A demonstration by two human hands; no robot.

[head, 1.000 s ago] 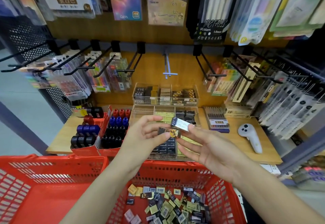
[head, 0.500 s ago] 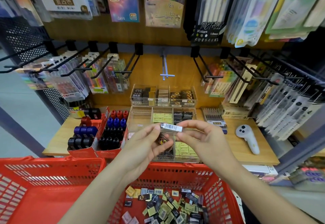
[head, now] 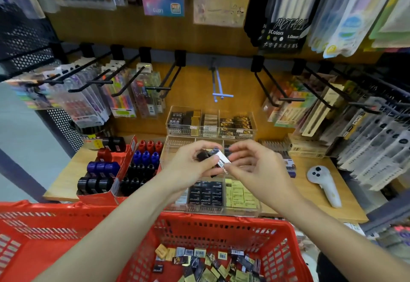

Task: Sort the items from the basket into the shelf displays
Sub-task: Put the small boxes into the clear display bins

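Erasers (head: 218,162) pinched between both hands (fingers curled), left (head: 188,166) and right (head: 255,166).

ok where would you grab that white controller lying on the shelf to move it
Grip the white controller around its narrow handle, the end nearest the shelf's front edge. It lies flat with the wider button head pointing toward the back, so come from above and the front; nothing appears to crowd that end.

basket (head: 221,224): red perforated plastic | shelf (head: 66,184): matt wood | display trays (head: 210,124): clear glossy plastic
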